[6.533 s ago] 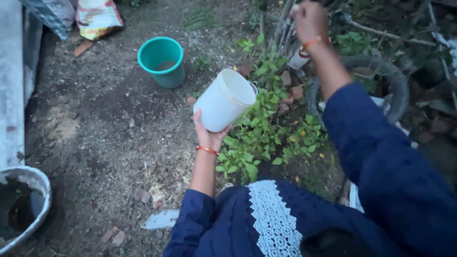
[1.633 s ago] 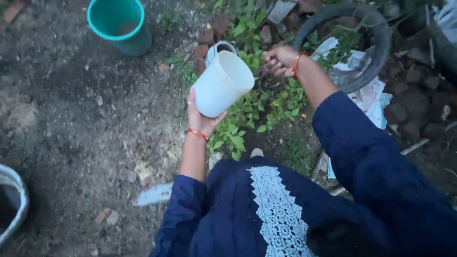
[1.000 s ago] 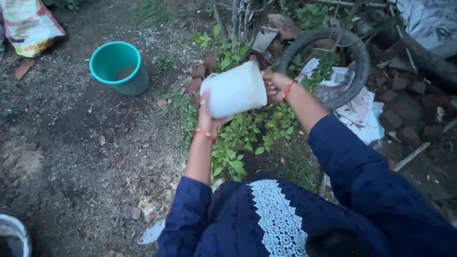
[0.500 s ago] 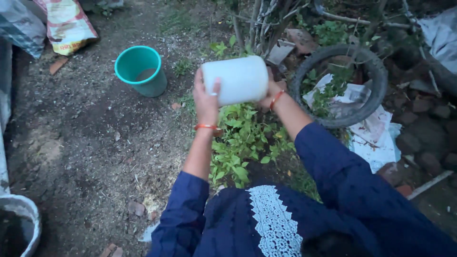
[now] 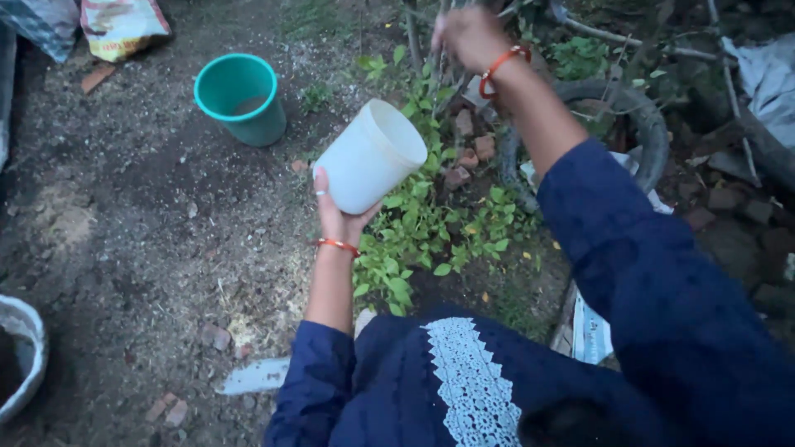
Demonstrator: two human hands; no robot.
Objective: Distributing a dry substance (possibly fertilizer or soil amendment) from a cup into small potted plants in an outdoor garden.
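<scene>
The left hand (image 5: 338, 217) grips one white plastic bucket (image 5: 370, 156) from below, palm cupped under its base and fingers wrapped up the near wall. The bucket sits directly above and slightly to the right of that hand. Its long axis is tilted: the open mouth faces up and to the right, away from the wrist, toward the low green plants (image 5: 422, 232) just beyond the hand.

The right hand (image 5: 469, 35) is raised well apart from the bucket, further out and to its right, among thin bare stems. It is blurred; whether it is closed on a stem cannot be determined. The left hand is the nearer one to the bucket.

Count: one white bucket, one teal bucket (image 5: 240, 98) on the soil to the left of the left hand, one old tyre (image 5: 642, 124) below the right forearm.
</scene>
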